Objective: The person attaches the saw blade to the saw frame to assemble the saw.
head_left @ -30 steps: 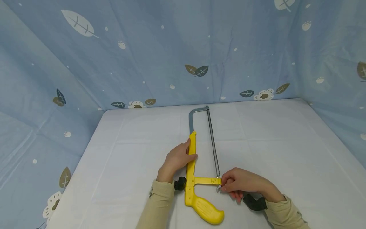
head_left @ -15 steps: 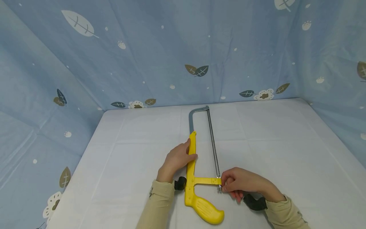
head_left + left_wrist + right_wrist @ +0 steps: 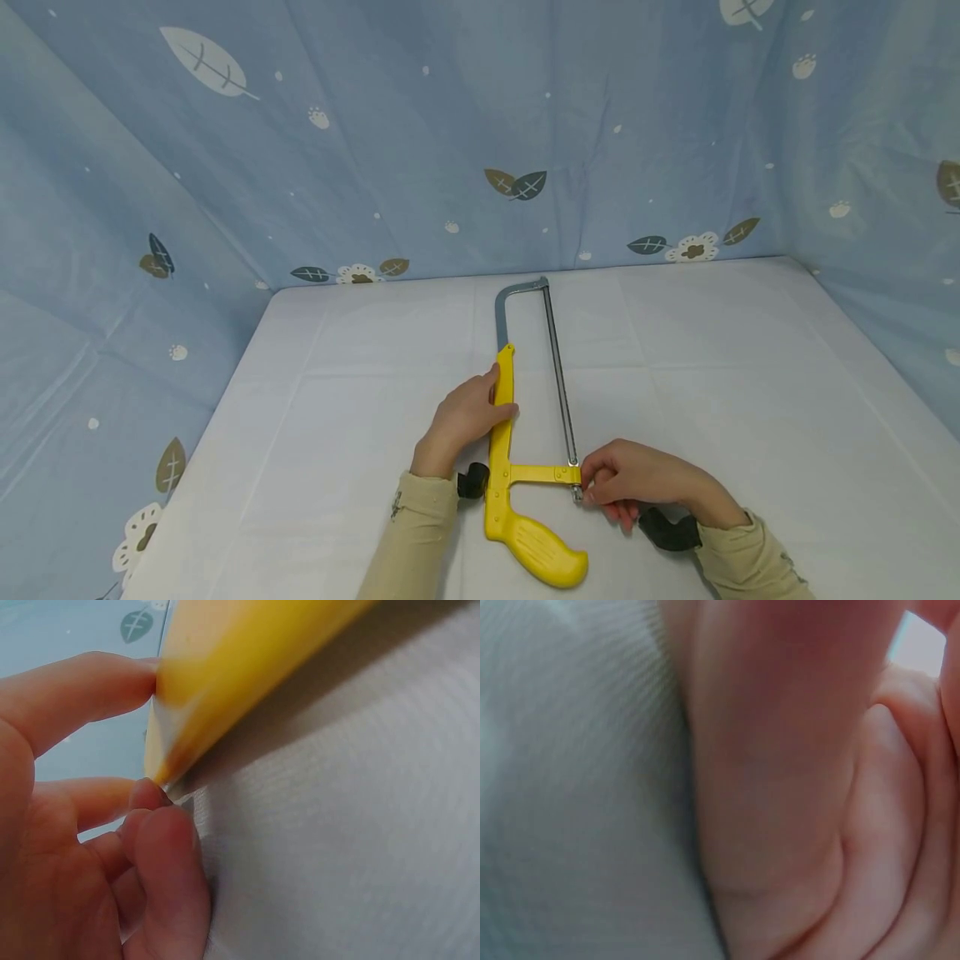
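While the left hand [image 3: 467,417] grips the hacksaw [image 3: 504,417] frame, the right hand [image 3: 630,482] pinches the tension nut [image 3: 576,494] at its fingertips; steady frame pressure should prevent slipping.

Hacksaw [image 3: 517,442] lies flat mid-counter [image 3: 750,400], frame end toward the far wall, grip nearest the person. Left hand [image 3: 465,417] on the frame's left side; right hand [image 3: 637,482] at the blade's [image 3: 558,375] near end, right of the crossbar. Cloth backdrop [image 3: 450,125] behind and on both sides.
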Demonstrator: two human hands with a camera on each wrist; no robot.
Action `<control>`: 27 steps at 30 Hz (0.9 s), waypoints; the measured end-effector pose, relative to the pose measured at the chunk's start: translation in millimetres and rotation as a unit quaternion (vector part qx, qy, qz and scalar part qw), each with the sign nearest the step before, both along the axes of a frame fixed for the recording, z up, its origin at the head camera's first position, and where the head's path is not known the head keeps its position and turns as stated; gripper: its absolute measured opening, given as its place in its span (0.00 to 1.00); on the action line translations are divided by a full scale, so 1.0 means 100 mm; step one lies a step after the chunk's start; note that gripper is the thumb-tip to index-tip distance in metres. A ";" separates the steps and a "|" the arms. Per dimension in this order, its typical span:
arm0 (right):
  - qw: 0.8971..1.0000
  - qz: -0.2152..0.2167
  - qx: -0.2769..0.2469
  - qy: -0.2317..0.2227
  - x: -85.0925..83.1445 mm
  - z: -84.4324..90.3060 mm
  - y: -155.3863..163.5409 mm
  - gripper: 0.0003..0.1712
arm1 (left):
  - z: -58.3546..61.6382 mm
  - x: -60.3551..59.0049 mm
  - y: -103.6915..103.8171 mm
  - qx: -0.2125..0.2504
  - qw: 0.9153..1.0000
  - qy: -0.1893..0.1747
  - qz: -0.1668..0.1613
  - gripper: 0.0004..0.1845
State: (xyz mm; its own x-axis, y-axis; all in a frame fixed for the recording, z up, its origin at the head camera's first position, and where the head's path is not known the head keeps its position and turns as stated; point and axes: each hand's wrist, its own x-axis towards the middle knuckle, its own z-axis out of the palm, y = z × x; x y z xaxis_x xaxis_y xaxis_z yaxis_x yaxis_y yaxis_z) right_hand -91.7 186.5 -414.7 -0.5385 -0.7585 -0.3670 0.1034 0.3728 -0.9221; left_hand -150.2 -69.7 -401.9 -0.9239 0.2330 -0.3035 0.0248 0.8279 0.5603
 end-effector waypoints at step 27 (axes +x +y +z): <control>1.000 0.000 0.012 0.004 0.00 0.01 -0.01 0.12 | 0.02 0.00 0.01 -0.003 1.000 0.004 -0.003 0.40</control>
State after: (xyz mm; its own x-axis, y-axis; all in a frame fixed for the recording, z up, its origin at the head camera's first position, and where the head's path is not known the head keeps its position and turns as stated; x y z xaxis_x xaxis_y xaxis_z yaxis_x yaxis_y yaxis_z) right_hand -92.2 185.0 -413.4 -0.5409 -0.7497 -0.3812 0.0956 0.3956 -0.9135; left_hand -150.6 -69.0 -400.2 -0.9245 0.2374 -0.2983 0.0343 0.8311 0.5550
